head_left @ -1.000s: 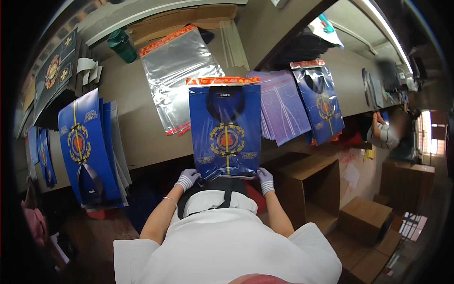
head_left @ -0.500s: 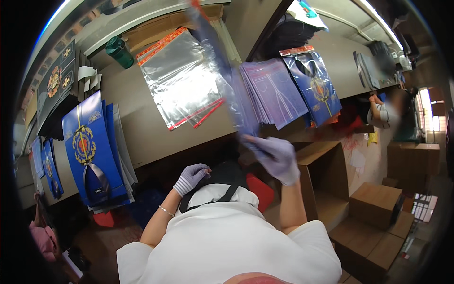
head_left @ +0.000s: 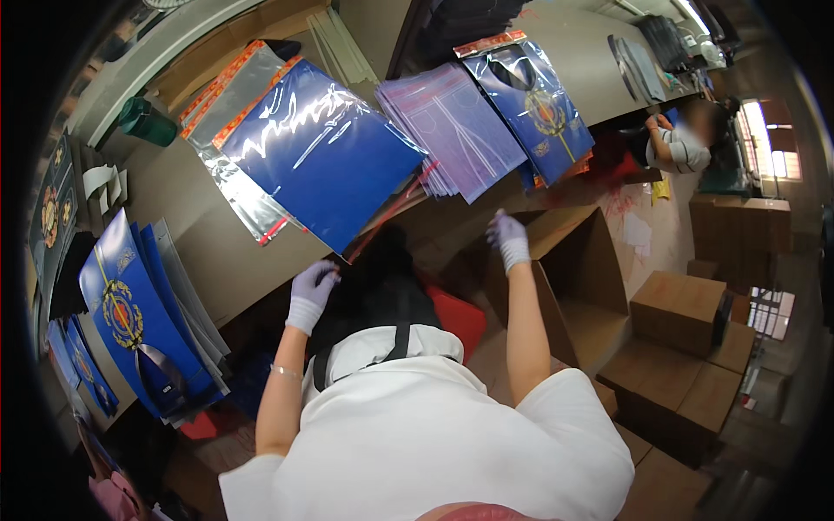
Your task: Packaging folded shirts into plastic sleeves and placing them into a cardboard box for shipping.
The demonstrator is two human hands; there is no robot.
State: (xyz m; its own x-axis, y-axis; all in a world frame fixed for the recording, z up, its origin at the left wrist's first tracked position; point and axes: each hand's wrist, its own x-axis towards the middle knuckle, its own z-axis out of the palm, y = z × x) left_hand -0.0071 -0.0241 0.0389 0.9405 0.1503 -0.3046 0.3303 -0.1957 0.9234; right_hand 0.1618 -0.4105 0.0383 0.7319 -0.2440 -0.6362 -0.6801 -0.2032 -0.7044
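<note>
1. At far left, blue gift bags (head_left: 146, 300) lean in a row; the front one has a round yellow-and-red emblem and a grey ribbon.
2. A strip of grey-brown surface (head_left: 200, 252) separates these bags from a pile of clear plastic bags (head_left: 252, 200) with red bands.
3. The left hand (head_left: 311, 295), in a pale glove with a striped cuff, is at the front edge of the surface, just below the blue packet's near corner; whether it touches cannot be told. Its fingers are loosely bent, tips slightly apart. The forearm rises nearly straight.
4. The blue packet (head_left: 321, 152) lies flat and slanted over the clear bags, plain side up and shiny, its near corner reaching the front edge.
5. Between the hands there is open room above the person's dark lap.
6. The right hand (head_left: 508, 239) is raised well apart from the packet, fingers bent and apart, forearm leaning slightly left.
7. Beyond it, purple sheets (head_left: 460, 130) lie fanned beside an emblem-printed packet (head_left: 539, 108). An open cardboard box (head_left: 560, 230) stands just right of that hand, limiting room there.
</note>
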